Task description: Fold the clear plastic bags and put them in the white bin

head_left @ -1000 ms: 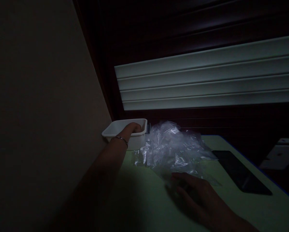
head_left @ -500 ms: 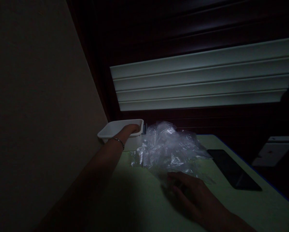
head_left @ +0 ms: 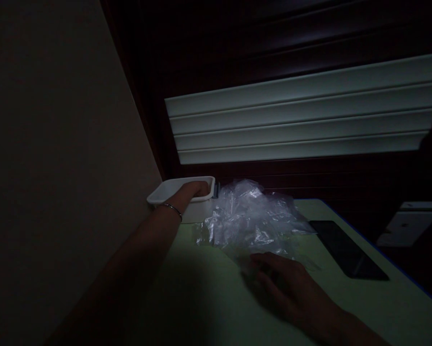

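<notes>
My left hand reaches over the rim of a white plastic bin at the table's far left; its fingers are down inside, hidden by the wall. A thin bracelet circles that wrist. To the right of the bin lies a loose heap of clear plastic bags, crumpled and shiny. My right hand rests low over the table just in front of the heap, loosely curved, thumb and forefinger apart, with nothing visible in it. Its fingertips are close to the near edge of the bags; in the dimness I cannot tell if they touch.
A dark phone or tablet lies right of the bags on the pale green table, which has a blue edge. Behind stands a dark wooden panel with white slats. A plain wall borders the left. White boxes sit beyond the table's right edge.
My left hand has shifted slightly inside the bin, and its forearm has moved a little left. My right hand stays in nearly the same place. The bags look unmoved.
</notes>
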`<move>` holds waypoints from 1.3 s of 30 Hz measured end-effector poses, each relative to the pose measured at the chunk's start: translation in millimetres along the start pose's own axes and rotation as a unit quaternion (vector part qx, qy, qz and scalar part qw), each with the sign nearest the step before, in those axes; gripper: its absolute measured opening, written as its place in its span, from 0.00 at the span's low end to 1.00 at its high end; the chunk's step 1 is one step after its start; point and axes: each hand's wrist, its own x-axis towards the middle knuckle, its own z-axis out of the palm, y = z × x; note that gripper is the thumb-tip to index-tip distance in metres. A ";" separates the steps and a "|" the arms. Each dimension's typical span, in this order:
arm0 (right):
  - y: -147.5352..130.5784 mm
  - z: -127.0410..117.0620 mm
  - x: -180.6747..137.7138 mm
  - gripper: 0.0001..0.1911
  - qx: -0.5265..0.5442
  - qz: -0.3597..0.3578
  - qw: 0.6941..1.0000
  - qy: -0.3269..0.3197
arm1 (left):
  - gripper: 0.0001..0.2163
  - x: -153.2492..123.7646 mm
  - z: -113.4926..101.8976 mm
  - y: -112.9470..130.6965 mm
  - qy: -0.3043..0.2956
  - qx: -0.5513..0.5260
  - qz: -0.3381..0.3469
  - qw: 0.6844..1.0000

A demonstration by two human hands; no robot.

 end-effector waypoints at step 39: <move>7.9 -59.4 4.3 0.19 0.430 0.073 0.856 0.277 | 0.10 -120.9 162.2 50.4 0.299 -0.284 0.324 0.851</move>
